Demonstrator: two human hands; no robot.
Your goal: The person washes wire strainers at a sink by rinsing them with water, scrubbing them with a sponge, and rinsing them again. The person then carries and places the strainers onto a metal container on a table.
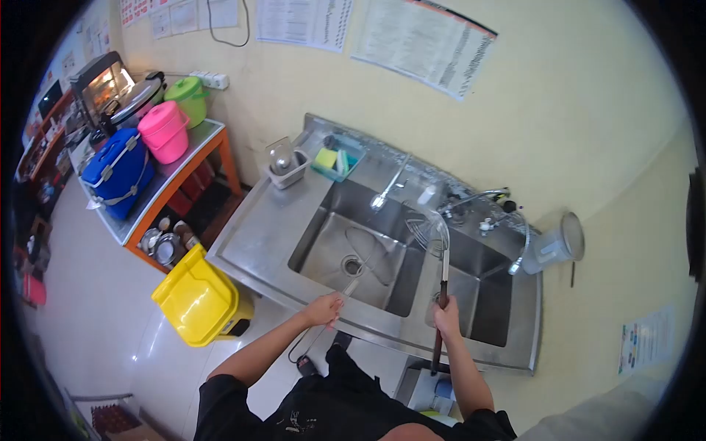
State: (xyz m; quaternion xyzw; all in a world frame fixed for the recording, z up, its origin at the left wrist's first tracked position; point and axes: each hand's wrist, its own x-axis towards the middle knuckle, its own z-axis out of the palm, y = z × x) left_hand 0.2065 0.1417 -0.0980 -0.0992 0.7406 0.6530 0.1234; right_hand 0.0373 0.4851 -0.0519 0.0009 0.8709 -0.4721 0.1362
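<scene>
My left hand (323,310) is closed on the thin metal handle of a utensil with a round wire-rimmed head (368,256). That head hangs over the left sink basin (331,228), near its drain (351,265). My right hand (446,317) grips the dark handle of a wire skimmer (444,272). The skimmer points away from me, its coiled wire head above the divider between the basins. Behind the left basin is a faucet (382,197). Further right, a second faucet (474,197) reaches over the back edge.
A sponge tray (349,170) and a grey utensil holder (287,173) stand on the back-left counter. At right is a grey pitcher (551,246). A yellow bin (195,298) stands on the floor, left. Buckets and a blue cooler box (120,173) fill the side table.
</scene>
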